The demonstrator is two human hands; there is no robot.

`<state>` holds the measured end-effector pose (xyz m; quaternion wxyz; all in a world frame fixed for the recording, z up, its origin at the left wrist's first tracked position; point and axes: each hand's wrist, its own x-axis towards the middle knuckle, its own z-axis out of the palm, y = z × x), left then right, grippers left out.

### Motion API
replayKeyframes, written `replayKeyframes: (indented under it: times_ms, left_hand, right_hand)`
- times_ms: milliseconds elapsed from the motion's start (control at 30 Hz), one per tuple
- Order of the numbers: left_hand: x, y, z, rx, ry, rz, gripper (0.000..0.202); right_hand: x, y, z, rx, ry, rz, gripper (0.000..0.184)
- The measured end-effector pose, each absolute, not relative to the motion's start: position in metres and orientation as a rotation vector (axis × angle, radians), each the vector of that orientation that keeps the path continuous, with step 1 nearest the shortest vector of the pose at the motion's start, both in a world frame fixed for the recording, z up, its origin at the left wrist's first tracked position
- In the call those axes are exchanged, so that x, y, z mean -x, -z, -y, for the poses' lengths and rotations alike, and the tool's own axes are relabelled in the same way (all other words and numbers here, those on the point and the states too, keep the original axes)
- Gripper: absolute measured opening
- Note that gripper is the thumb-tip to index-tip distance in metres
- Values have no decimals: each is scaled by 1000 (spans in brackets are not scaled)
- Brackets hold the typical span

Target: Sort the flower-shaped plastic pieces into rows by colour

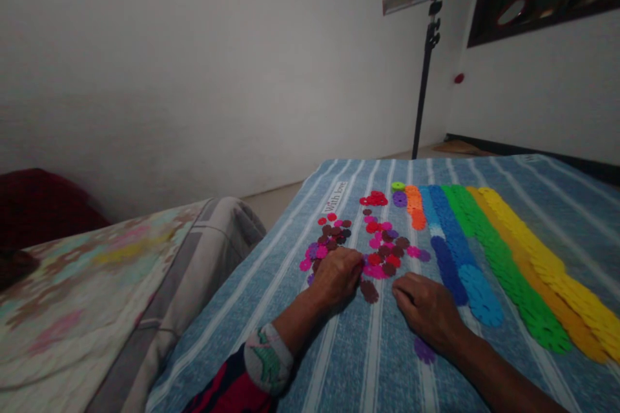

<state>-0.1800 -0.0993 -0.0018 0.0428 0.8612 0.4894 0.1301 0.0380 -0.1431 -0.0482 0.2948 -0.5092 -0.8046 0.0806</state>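
Note:
My left hand is closed, fingertips bent down at the edge of a loose pile of notched plastic discs in pink, red, brown and purple. What its fingers pinch, if anything, is hidden. A second mixed pile lies just beyond that hand. Between the hands, a brown disc rests flat on the cloth. My right hand is curled closed beside the dark blue row; its palm side is out of sight. Close below it lies a purple disc.
Overlapping rows of light blue, green and yellow discs cover the right side of the striped cloth. Red and orange discs lie farther back. A bed is at left; a stand rises behind.

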Motion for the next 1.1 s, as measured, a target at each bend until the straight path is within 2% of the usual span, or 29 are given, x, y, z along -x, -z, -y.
replayKeyframes:
  times_ms: [67, 167, 333, 667, 1000, 1100]
  left_hand:
    - [189, -1, 92, -2546, -516, -1577, 18]
    - [208, -9, 80, -2352, -695, -1760, 32]
    - [235, -16, 75, -2123, -510, -1950, 21]
    - [229, -21, 85, -2282, -370, -1759, 27]
    - [224, -31, 93, -2212, -541, -1692, 22]
    - [218, -39, 99, -2194, -440, -1582, 17]
  right_hand:
    - [-38, 48, 144, 1349, -201, 2138, 28]
    - [-39, 48, 144, 1341, -192, 2139, 28]
    - [-41, 51, 144, 1325, -215, 2131, 29]
    - [-43, 50, 144, 1328, -221, 2144, 30]
    - [-44, 47, 145, 1316, -225, 2133, 28]
    - [-43, 47, 144, 1305, -217, 2126, 28]
